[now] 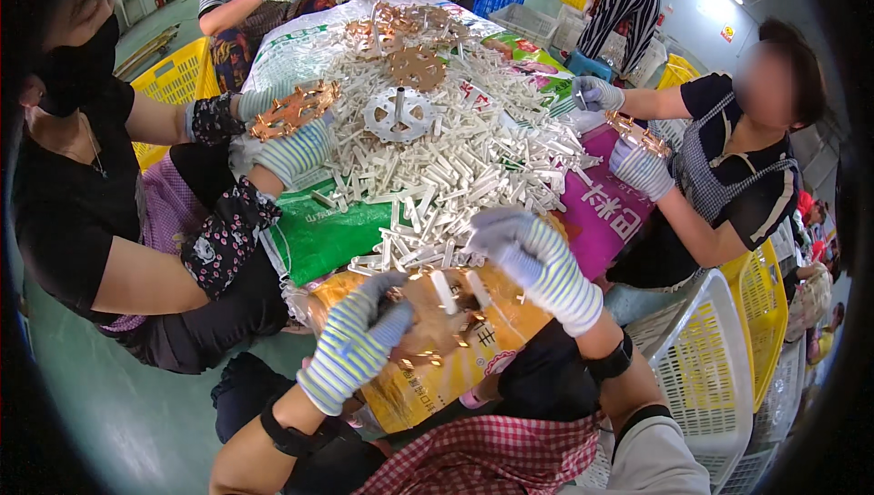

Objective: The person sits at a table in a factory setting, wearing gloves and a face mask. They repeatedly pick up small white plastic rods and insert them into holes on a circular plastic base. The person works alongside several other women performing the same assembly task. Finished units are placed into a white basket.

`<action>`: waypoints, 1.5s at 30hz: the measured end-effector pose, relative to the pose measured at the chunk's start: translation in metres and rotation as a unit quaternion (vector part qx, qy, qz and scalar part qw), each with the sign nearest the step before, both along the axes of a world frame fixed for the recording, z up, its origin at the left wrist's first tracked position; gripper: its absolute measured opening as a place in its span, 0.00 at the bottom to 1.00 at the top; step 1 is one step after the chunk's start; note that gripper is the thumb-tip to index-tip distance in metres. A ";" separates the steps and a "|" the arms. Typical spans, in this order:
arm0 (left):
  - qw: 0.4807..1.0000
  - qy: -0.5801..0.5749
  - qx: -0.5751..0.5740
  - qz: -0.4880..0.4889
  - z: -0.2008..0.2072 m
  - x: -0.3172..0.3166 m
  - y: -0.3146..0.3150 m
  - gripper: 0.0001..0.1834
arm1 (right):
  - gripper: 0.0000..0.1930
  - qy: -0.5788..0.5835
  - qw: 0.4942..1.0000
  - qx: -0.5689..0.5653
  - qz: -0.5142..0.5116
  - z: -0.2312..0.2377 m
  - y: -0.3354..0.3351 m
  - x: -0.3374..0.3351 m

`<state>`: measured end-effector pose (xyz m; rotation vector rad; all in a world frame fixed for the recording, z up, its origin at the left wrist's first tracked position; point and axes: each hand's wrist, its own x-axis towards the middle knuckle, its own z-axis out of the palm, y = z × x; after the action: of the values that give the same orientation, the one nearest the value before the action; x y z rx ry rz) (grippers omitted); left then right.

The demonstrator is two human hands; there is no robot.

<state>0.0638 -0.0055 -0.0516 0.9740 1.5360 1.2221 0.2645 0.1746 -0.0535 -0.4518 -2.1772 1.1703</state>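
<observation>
My left hand (360,336), in a striped glove, grips the left edge of a round copper-coloured disc (419,299) with upstanding clips round its rim. A white strip-shaped piece (444,292) shows on the disc. To the right and a little above it is my right hand (537,263), also gloved. Motion blurs its fingers, so whether they hold anything is unclear. Just beyond both hands spreads a large heap of small white strip-shaped pieces (482,167). On the heap lie a silver toothed disc (399,116) with a central post and several copper-coloured discs (416,68).
Printed sacks, among them a green sack (332,233) and a purple sack (596,199), lie under the heap. Co-workers in striped gloves hold copper-coloured discs (293,111) at left and right. A white crate (701,377) and yellow crates (760,313) stand to my right.
</observation>
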 end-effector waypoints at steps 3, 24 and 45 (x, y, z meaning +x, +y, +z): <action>0.997 0.076 0.013 0.009 0.006 -0.015 -0.001 0.20 | 0.08 -0.040 0.992 0.098 -0.068 -0.017 0.020 -0.005; 0.991 0.119 0.061 -0.001 -0.002 0.007 0.002 0.17 | 0.12 -0.141 0.893 0.423 -0.063 -0.076 0.030 -0.073; 0.996 0.016 0.081 -0.020 0.003 0.004 -0.002 0.22 | 0.12 0.066 0.991 0.111 0.042 0.010 -0.049 -0.020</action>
<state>0.0683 -0.0077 -0.0483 1.1282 1.4523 1.3241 0.2445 0.1253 -0.0431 -0.1835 -2.1961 0.9584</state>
